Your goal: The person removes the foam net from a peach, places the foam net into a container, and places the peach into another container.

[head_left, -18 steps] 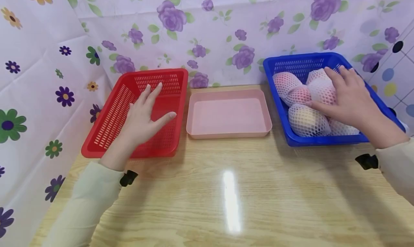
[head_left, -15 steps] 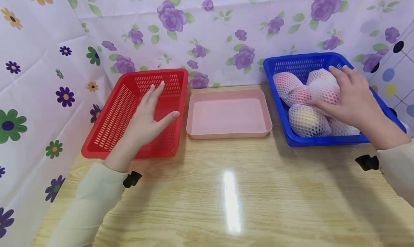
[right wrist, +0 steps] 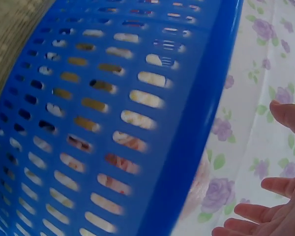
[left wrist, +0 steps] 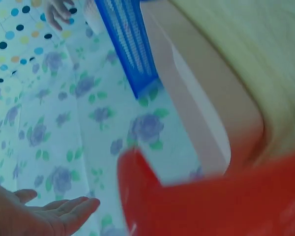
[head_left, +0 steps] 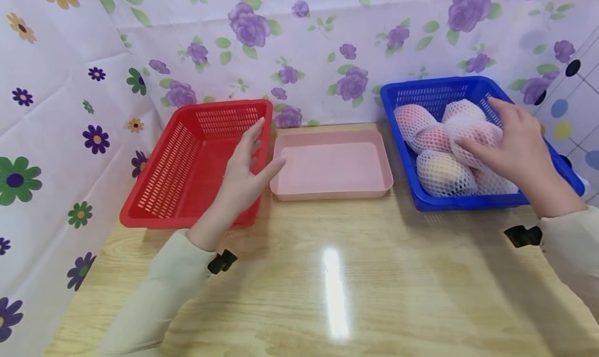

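Observation:
My left hand [head_left: 241, 180] hovers over the right side of the red basket [head_left: 154, 219], fingers extended and thumb pointing toward the pink tray [head_left: 332, 196]. Nothing is in its grasp. On the right, several round fruits in white foam nets, some pinkish [head_left: 414, 120] and one yellowish [head_left: 442, 172], lie in the blue basket [head_left: 423, 203]. Over that basket's right part my right hand [head_left: 524, 146] is held with thumb and fingers apart, its thumb tip overlapping a pinkish netted fruit. The right wrist view shows its fingers [right wrist: 280, 184] beyond the blue rim, holding nothing.
The shallow pink tray sits between the two baskets on the wooden table [head_left: 299, 274]. Behind them hangs a cloth [head_left: 309, 50] with purple flowers, and another flowered cloth [head_left: 56, 118] covers the left side.
My left hand has moved right and slightly toward me, from over the red basket's middle to its right rim. My right hand has shifted slightly right, uncovering more of the netted fruits.

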The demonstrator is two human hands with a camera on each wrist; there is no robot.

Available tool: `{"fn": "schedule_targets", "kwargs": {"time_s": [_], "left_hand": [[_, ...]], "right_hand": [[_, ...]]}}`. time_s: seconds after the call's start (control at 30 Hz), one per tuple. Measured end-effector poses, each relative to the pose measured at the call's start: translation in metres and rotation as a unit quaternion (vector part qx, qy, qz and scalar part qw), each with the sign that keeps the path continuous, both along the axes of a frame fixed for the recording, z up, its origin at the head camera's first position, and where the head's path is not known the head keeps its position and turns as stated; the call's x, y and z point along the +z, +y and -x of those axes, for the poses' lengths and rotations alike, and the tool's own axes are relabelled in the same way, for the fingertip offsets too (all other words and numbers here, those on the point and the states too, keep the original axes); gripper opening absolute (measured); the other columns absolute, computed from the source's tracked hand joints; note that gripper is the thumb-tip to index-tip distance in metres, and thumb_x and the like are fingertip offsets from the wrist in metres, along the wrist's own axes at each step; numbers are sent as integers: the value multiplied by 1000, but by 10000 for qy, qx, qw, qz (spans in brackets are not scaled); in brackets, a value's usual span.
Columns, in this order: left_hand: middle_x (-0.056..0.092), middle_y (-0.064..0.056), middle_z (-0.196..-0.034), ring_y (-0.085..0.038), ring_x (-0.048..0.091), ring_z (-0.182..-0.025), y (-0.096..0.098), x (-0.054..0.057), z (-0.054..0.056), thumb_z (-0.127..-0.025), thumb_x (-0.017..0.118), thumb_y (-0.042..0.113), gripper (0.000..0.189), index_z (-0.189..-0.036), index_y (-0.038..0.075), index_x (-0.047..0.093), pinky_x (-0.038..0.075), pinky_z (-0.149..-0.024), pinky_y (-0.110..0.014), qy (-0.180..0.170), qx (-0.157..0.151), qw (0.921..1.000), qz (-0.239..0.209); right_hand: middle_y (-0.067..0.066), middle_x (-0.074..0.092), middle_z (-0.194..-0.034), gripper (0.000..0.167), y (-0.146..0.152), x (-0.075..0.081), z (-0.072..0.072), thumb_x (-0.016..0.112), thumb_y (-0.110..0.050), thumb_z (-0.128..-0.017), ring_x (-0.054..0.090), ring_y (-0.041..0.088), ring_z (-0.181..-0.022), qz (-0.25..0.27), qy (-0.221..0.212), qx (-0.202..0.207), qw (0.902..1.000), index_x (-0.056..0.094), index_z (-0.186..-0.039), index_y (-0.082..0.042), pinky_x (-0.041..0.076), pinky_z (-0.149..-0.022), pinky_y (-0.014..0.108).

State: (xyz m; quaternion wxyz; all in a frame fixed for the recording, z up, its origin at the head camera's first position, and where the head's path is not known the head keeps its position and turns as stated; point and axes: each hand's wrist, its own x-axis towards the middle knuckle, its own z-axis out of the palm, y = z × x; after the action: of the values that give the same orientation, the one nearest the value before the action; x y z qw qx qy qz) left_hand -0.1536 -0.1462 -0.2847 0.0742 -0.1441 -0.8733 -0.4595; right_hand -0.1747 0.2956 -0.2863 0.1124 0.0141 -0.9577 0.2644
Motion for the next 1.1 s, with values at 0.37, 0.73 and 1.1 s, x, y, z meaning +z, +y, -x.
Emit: {"fn": "schedule_targets", "kwargs": {"time_s": [0.37,0.73,1.1], "left_hand": [[41,-10,-146,-27,48,-128,49,-24,2,-89,66,20,66,-146,18,32,46,-102,-42,-393,-369,9846,-1661],[48,-10,-140,-28,55,-120,96,-37,7,-85,71,17,66,-142,17,39,53,-91,-36,-1013,-454,9661,-2330],[48,-15,-139,-32,58,-115,134,-61,9,-84,71,12,67,-143,13,38,54,-89,-36,-1640,-583,9373,-3021]], "right_hand": [[27,14,-154,87,-1,-11,0,62,-42,-89,8,47,-141,257,-145,-296,9991,14,-151,-3,12,-110,68],[28,15,-153,89,7,-16,0,62,-43,-89,11,48,-140,403,-149,-491,9979,14,-151,-2,13,-110,67],[28,7,-155,93,8,-27,4,63,-44,-88,2,49,-141,468,-273,-658,9964,9,-152,-5,11,-108,71]]}}
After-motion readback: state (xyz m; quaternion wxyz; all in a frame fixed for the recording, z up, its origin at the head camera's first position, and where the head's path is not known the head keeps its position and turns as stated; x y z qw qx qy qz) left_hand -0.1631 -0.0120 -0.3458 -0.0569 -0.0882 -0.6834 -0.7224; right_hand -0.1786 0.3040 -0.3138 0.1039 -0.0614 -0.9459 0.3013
